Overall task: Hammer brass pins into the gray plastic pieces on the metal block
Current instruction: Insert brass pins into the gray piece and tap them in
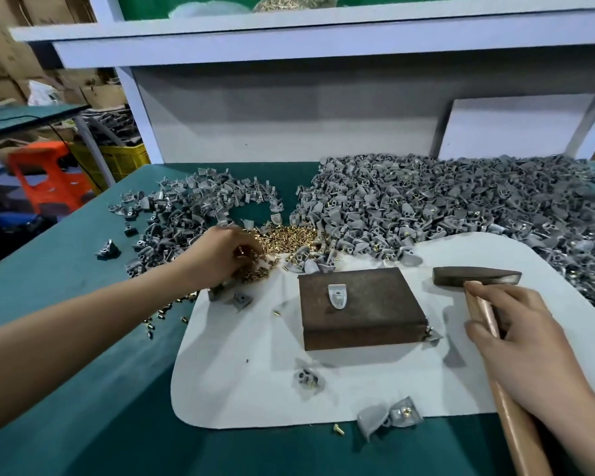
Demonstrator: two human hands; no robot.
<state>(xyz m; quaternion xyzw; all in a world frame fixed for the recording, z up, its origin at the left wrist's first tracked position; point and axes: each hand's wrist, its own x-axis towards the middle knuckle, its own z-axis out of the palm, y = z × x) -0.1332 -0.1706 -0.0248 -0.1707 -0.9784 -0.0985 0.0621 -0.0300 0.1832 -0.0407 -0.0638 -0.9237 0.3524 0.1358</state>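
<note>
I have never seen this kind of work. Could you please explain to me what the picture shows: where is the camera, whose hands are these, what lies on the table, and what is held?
There is one picture, from a camera worn on a person's head, looking down at the bare hands. The left hand reaches into a pile of brass pins. The right hand grips the wooden handle of a hammer. Between them, on a white mat, sits a metal block with one pale plastic piece on top. Heaps of gray plastic pieces cover the green table behind.

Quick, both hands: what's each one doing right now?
Left hand: fingers curled in the brass pins; grip cannot be told.
Right hand: closed on the hammer handle.
</note>
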